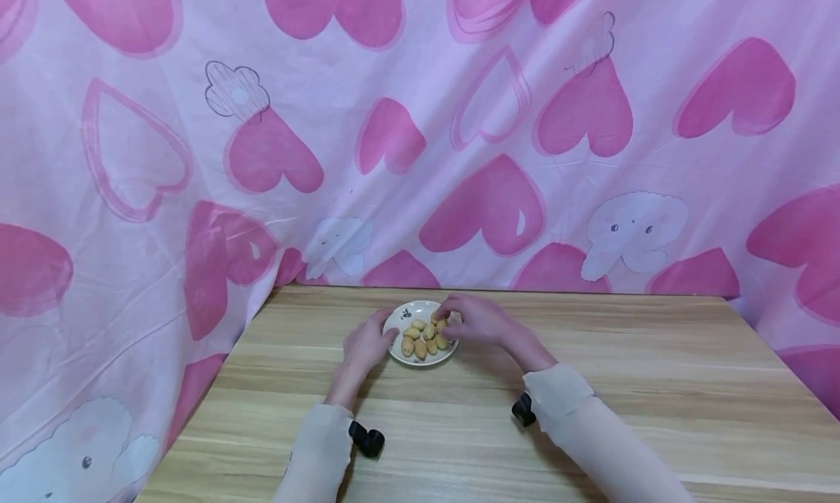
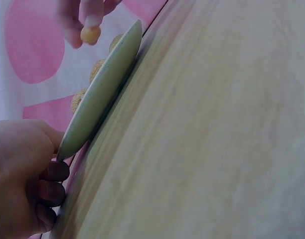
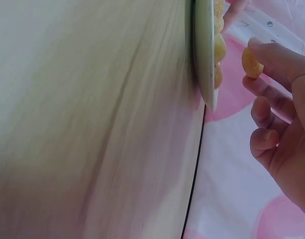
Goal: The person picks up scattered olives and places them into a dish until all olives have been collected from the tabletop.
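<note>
A small white plate with dark printed marks sits on the wooden table, holding several small yellow oval pieces with wrinkled skins, perhaps dried fruit. At its left rim, my left hand grips the edge, thumb at the rim and fingers curled below, as the left wrist view shows. Over the plate's right side is my right hand. Its thumb and index finger pinch one yellow oval piece just above the others; the remaining fingers are bent and hold nothing.
The wooden table reaches back to a pink curtain with heart prints, which also hangs along the left and right sides. A black wrist camera is on the left sleeve, another black camera on the right one.
</note>
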A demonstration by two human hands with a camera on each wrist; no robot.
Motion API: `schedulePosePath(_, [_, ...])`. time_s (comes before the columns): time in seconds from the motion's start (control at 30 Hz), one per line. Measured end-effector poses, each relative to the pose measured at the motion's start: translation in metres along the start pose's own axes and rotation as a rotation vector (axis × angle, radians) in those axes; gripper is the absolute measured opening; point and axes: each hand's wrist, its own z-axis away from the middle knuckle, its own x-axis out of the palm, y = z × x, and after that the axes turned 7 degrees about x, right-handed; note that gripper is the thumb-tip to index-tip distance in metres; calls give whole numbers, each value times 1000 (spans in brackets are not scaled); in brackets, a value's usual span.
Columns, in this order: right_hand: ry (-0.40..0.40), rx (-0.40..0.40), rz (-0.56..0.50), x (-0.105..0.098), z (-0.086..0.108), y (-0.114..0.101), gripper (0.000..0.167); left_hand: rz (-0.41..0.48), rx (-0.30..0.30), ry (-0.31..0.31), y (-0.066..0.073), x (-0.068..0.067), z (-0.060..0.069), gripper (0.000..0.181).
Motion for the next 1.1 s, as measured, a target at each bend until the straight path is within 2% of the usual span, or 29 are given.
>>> schedulePosePath(0.53, [20,23,6,3,-36,-11,27,5,-6,2,1,0,0,47])
schedulePosePath(0.83, [-9,49,6,16,-55,-2,27,2,-10,5,-1,0,-1,47])
schedulePosePath(1.1, [-60,78,-42,20,-59,4,27,3,-2,6,-1,1,-1,46])
